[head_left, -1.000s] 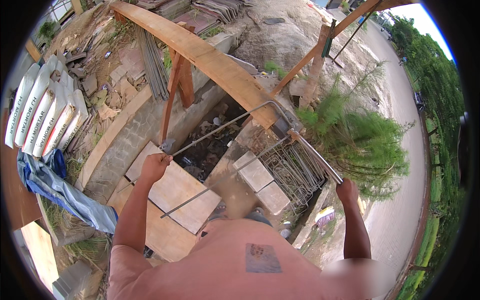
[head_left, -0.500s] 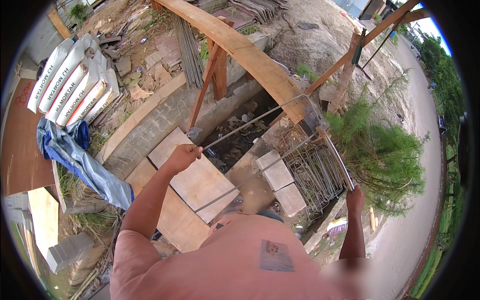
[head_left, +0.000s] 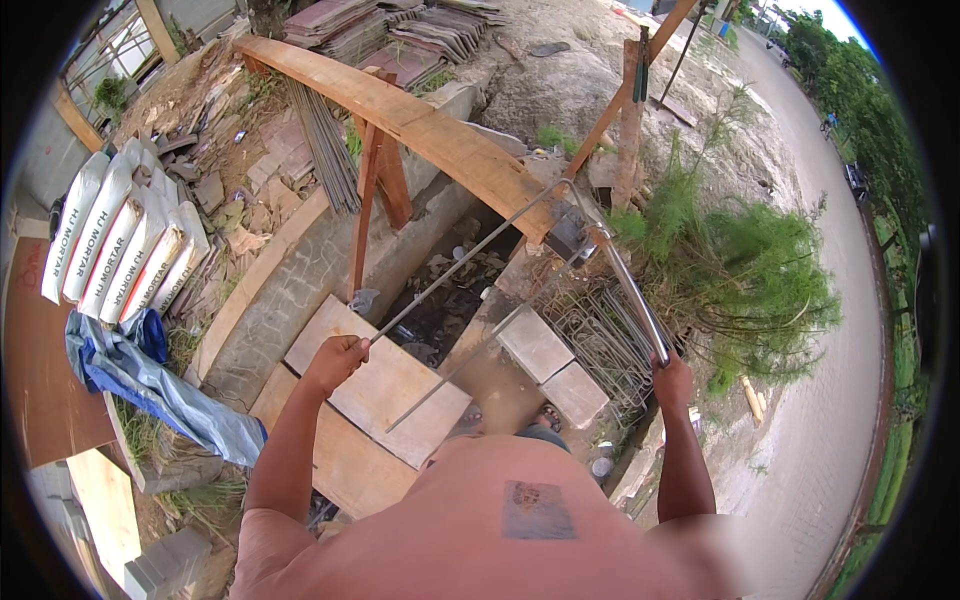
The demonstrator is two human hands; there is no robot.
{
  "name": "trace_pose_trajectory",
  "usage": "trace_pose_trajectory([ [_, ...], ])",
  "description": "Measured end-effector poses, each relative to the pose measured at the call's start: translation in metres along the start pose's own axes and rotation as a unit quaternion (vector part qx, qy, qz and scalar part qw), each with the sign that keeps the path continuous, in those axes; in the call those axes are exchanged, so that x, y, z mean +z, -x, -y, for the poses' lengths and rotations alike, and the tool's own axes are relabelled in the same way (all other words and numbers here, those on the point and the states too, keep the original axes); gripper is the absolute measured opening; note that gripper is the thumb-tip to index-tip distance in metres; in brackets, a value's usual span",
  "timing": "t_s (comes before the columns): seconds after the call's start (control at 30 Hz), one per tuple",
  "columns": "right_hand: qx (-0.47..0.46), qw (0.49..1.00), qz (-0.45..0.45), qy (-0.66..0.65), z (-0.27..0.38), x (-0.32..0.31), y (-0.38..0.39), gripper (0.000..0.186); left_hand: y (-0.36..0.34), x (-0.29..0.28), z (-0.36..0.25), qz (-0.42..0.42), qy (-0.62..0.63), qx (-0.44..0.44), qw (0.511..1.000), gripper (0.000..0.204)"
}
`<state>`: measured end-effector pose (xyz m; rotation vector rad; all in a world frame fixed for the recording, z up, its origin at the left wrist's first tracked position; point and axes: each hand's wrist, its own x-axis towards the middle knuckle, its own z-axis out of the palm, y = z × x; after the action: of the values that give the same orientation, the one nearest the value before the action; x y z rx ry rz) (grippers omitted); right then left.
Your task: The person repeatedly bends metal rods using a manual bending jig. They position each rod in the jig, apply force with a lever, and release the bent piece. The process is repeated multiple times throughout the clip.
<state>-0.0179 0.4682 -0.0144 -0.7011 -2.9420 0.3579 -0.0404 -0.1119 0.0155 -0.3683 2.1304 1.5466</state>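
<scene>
My left hand (head_left: 338, 362) is closed around a long thin steel rod (head_left: 450, 268), which runs up to a bend beside a metal jig (head_left: 572, 236) at the near end of a wooden plank (head_left: 440, 140). The rod doubles back from there, its other leg (head_left: 470, 352) reaching down over pale slabs (head_left: 375, 375). My right hand (head_left: 672, 380) grips a shiny steel pipe lever (head_left: 628, 285), whose upper end is at the jig.
Bent steel loops (head_left: 615, 355) lie beside two blocks (head_left: 535, 345) right of a littered pit (head_left: 430, 305). White sacks (head_left: 120, 235) and a blue-grey tarp (head_left: 170, 395) are left, beyond a concrete wall (head_left: 250, 310). A leafy shrub (head_left: 760, 300) and paved road (head_left: 840, 330) are right.
My right hand has moved inward with the pipe, which now stands steeper at the jig. My left hand still grips the rod. The whole view has shifted slightly.
</scene>
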Motion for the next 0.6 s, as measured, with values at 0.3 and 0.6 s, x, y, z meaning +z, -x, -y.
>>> trace_pose_trajectory([
  [0.3,-0.006,0.998,0.011,0.066,-0.005,-0.014,-0.012,0.029,-0.045,-0.010,0.023,-0.128,-0.177,0.070,0.973,0.045],
  [0.6,-0.056,0.981,0.183,0.035,0.008,-0.068,-0.017,0.045,-0.061,-0.027,0.014,-0.105,-0.190,0.048,0.975,0.043],
])
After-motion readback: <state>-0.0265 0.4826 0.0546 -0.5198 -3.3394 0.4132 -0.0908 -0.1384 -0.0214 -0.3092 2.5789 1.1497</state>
